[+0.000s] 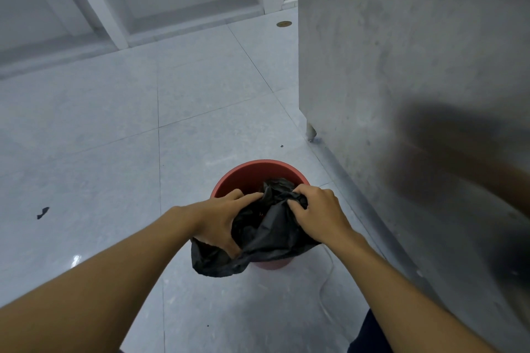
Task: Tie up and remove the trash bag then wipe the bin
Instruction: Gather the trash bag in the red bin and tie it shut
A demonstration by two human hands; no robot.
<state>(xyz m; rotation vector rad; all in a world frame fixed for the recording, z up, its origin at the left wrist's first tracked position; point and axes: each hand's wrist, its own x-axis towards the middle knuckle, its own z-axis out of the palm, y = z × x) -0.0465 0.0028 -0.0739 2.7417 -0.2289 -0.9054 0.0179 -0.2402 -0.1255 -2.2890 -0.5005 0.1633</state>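
Observation:
A round red bin (243, 173) stands on the tiled floor just in front of me. A black trash bag (266, 235) sits in it, its top bunched up and part of it hanging over the near rim. My left hand (220, 219) grips the bag's left edge, thumb and fingers curled into the plastic. My right hand (318, 213) clutches the gathered plastic on the right side. The bag's contents are mostly hidden.
A stainless steel cabinet (401, 80) on a short leg (311, 132) rises close on the right. A thin white cord (327, 281) lies on the floor by the bin. A small black scrap (43, 212) lies at left. Grey tiled floor (114, 137) stretches ahead to a white wall.

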